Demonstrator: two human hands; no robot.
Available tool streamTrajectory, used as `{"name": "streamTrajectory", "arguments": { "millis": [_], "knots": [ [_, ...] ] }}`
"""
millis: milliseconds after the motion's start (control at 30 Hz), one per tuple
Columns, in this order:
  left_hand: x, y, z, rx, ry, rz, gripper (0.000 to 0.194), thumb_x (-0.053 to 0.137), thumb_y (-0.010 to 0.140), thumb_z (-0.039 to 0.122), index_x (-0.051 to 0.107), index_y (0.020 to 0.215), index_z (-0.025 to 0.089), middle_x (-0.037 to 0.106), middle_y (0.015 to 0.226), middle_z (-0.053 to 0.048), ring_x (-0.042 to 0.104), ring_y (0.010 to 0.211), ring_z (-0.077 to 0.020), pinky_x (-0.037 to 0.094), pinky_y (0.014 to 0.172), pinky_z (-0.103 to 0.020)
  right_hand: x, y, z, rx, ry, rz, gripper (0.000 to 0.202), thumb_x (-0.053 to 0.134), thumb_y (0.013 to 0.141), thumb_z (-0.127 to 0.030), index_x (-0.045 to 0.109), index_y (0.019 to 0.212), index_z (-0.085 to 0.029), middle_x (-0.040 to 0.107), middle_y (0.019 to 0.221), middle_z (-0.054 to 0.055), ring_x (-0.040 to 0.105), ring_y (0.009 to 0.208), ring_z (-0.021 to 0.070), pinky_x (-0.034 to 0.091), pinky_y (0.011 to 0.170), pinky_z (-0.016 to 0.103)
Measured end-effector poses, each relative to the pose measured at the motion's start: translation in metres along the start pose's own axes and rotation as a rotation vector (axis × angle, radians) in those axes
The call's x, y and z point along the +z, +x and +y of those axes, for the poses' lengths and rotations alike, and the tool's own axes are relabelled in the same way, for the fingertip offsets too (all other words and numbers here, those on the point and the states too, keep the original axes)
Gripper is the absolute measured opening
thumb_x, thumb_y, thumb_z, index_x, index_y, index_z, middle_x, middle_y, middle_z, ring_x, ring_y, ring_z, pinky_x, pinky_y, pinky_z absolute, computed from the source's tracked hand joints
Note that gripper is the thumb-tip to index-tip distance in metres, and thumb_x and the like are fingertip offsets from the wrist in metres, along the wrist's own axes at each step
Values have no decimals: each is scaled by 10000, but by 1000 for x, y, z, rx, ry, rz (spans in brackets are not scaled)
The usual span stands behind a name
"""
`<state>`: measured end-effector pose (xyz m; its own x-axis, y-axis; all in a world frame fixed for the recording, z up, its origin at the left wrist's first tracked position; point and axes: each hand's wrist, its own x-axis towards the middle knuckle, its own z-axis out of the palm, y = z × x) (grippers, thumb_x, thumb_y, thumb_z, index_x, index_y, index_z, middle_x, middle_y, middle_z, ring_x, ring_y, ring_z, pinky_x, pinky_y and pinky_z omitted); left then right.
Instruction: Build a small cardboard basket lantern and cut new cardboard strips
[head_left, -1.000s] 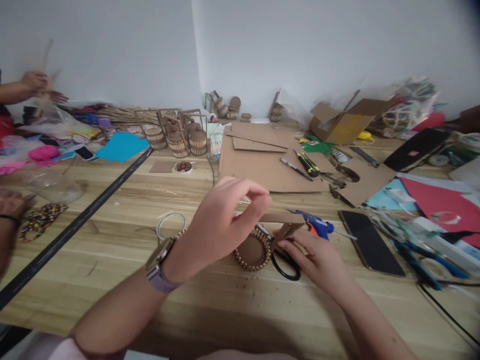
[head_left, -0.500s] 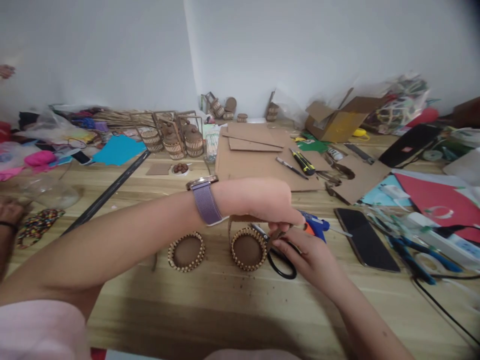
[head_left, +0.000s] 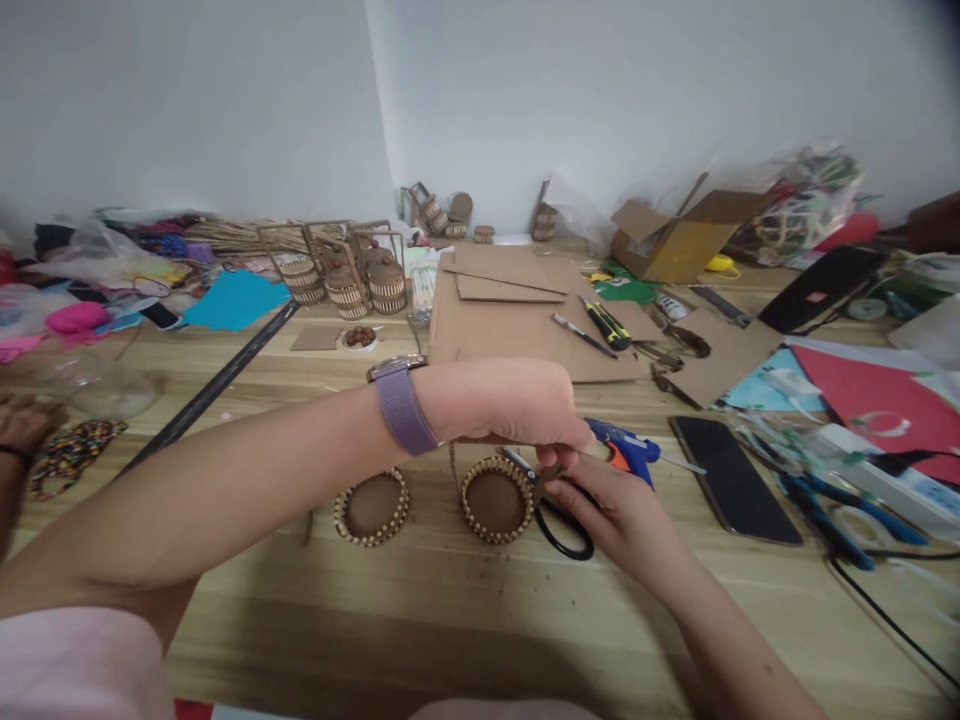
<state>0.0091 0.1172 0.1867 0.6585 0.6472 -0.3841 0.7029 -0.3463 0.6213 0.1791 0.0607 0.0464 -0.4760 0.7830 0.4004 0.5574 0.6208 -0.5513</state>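
Head view: basket on table, second basket to its left. Right hand pinching brown strip at basket's right edge; left hand bent over same spot, grip partly hidden, cannot tell if pinching. Scissors beside basket. Farther: glue gun, phone; beyond, cutter on cardboard.

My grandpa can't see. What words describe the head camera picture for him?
A person's right hand pinches a brown strip beside a round basket, the left hand bent over it; a second basket sits to the left. Scissors and a blue glue gun lie close by, with a phone further right.
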Motion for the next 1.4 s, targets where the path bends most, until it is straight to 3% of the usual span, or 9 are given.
{"name": "streamTrajectory", "arguments": {
  "millis": [300,500,667,867,1033,1400],
  "knots": [
    [-4,-3,3,-5,122,-24,343,510,882,268,727,634,172,698,634,4,465,457,-85,338,509,-232,-1,-2,1,3,5,-22,175,469,985,-232,602,875,-210,673,799,34,636,733,155,502,670,250],
    [-11,-6,7,-78,299,-36,397,503,870,398,744,669,157,631,528,-10,424,425,-117,319,498,-281,-1,0,0,-5,-9,-13,202,463,980,-232,587,821,-215,676,780,49,664,766,182,516,674,270],
    [-9,3,2,-52,114,-94,272,506,822,229,762,770,151,743,728,-28,546,560,-126,390,562,-253,0,0,1,-32,11,11,166,480,976,-227,609,871,-214,685,782,38,661,731,166,518,651,249],
    [-5,12,-5,-78,-175,-180,167,557,796,177,702,730,128,725,682,-44,669,779,-174,511,747,-269,1,1,2,-42,12,5,163,477,983,-235,630,931,-216,708,825,50,665,751,166,526,684,252],
    [-3,12,-4,-139,-329,-179,151,582,781,157,647,645,158,632,536,11,665,716,-151,523,784,-272,1,0,3,-40,18,16,153,494,977,-225,643,942,-215,697,798,39,653,723,157,520,667,240],
    [1,21,-21,-44,-450,-227,132,607,764,188,678,658,153,677,639,-10,659,700,-152,535,818,-323,-1,1,5,-59,0,26,158,510,973,-234,667,968,-212,700,802,39,656,730,159,519,660,231]
  ]
}}
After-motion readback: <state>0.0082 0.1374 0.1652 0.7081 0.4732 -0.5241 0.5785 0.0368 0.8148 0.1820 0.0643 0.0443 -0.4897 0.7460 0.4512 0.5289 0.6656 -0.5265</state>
